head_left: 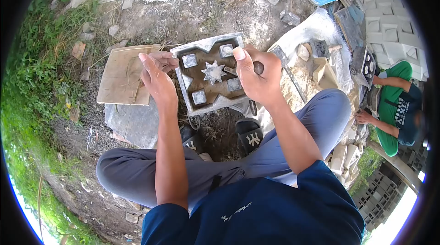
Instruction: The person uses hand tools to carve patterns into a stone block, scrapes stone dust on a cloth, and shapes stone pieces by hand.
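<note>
Mould (215,105), one: lying just beyond the sandals (250,136). Left hand (158,78): hovering loosely open, empty, by its rim; contact I am not discerning. Right hand (261,80): gripping a handled tool (258,67). Note: I am favouring light strokes, sparing the star block (213,72), steadying the rim.

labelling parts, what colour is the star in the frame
The star is pale grey, shown in the head view.
</note>
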